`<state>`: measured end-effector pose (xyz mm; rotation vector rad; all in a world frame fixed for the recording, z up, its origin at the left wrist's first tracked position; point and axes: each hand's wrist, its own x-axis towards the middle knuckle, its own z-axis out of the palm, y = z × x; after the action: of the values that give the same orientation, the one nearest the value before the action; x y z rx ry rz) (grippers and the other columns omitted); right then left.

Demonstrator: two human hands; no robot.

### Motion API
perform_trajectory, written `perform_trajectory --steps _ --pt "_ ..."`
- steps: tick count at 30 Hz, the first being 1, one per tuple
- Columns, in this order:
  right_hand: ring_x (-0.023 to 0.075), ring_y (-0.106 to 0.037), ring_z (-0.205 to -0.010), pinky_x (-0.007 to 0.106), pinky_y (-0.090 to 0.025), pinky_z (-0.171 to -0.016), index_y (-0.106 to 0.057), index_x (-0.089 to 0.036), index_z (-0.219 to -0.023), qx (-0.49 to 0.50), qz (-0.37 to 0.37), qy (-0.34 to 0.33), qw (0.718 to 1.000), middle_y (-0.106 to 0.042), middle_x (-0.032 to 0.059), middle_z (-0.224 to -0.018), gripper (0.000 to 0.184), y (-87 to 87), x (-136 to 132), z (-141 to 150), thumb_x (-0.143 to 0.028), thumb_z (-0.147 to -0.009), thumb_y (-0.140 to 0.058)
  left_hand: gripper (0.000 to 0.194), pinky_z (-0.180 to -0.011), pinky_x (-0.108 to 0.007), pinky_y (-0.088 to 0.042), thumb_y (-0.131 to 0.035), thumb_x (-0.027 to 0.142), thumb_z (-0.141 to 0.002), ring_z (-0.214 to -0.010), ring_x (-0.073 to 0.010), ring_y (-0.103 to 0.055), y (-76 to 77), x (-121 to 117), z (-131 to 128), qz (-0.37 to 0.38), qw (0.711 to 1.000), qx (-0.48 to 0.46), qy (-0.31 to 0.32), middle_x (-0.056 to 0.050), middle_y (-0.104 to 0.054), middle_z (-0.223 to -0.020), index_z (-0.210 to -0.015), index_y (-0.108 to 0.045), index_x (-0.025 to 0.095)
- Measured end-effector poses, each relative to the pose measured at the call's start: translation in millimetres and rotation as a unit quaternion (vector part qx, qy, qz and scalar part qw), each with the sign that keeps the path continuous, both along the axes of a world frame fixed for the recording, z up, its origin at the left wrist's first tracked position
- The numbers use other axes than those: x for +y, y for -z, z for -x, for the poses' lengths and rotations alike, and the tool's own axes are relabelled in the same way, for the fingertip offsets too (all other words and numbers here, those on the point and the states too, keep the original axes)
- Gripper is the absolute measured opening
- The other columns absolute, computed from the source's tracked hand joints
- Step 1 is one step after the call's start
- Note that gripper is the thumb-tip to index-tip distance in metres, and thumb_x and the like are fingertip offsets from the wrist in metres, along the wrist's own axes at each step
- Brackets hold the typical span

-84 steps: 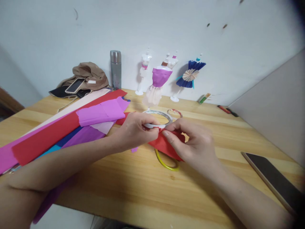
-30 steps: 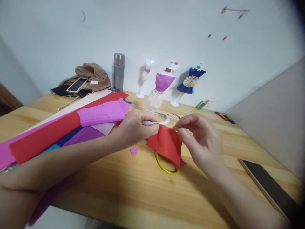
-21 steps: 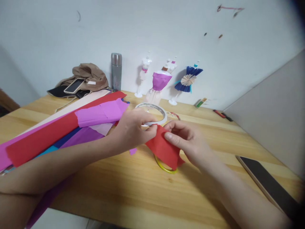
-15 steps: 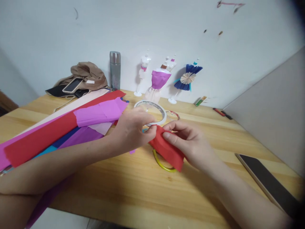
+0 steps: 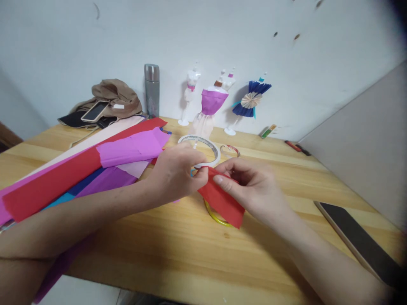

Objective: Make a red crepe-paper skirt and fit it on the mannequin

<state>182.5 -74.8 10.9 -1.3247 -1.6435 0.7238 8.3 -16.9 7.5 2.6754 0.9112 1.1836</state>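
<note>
My left hand [image 5: 174, 171] is closed around a white roll of tape [image 5: 203, 144], which it holds tilted above the wooden table [image 5: 178, 250]. My right hand [image 5: 251, 186] pinches the top edge of a piece of red crepe paper [image 5: 222, 203] right beside the roll. The two hands touch at the fingertips over the paper's upper corner. Under the red paper lies a yellow-green ring [image 5: 214, 216], partly hidden.
Long crepe paper sheets [image 5: 79, 169] in red, magenta, purple and pink lie to the left. At the back stand three small dress mannequins [image 5: 211, 106], a steel flask [image 5: 151, 90], and a brown cloth with a phone [image 5: 95, 111]. A dark tablet [image 5: 359, 241] lies at right.
My right hand opened away from the red paper a second ago, then came back and pinched it against the tape roll. The paper now hangs more folded and lower.
</note>
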Motion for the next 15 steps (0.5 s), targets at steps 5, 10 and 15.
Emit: perform_trajectory --steps 5,10,15 --pt "0.0129 -0.053 -0.054 0.025 -0.041 -0.049 -0.062 -0.020 -0.067 -0.047 -0.056 0.014 0.997 -0.062 -0.0001 -0.061 0.018 -1.8 -3.1 1.5 -0.031 -0.080 -0.066 0.019 -0.056 -0.026 -0.035 -0.053 0.018 -0.078 -0.059 -0.0127 -0.049 -1.0 -2.5 -0.2 0.012 1.000 0.008 -0.003 -0.001 -0.058 -0.059 -0.061 -0.060 0.016" --pt "0.0138 -0.056 -0.056 0.026 -0.045 -0.053 -0.060 -0.020 -0.065 -0.047 -0.057 0.006 0.997 -0.064 0.0010 -0.062 0.017 -4.4 -3.0 1.9 -0.027 -0.081 -0.064 0.018 -0.057 -0.026 -0.038 -0.054 0.018 -0.078 -0.061 -0.0130 -0.051 -1.9 -3.9 -0.5 0.020 1.000 0.011 -0.015 -0.001 -0.060 -0.061 -0.062 -0.061 0.017" --pt "0.0168 -0.062 -0.060 0.029 -0.049 -0.055 -0.064 -0.021 -0.072 0.000 -0.022 0.007 1.000 -0.068 0.0028 -0.068 0.010 -4.0 0.5 -0.6 -0.029 -0.078 -0.067 0.016 -0.057 -0.026 -0.039 -0.053 0.016 -0.075 -0.060 -0.0130 -0.052 -2.5 -4.2 -0.8 0.031 0.999 0.013 -0.022 -0.001 -0.060 -0.061 -0.062 -0.062 0.017"
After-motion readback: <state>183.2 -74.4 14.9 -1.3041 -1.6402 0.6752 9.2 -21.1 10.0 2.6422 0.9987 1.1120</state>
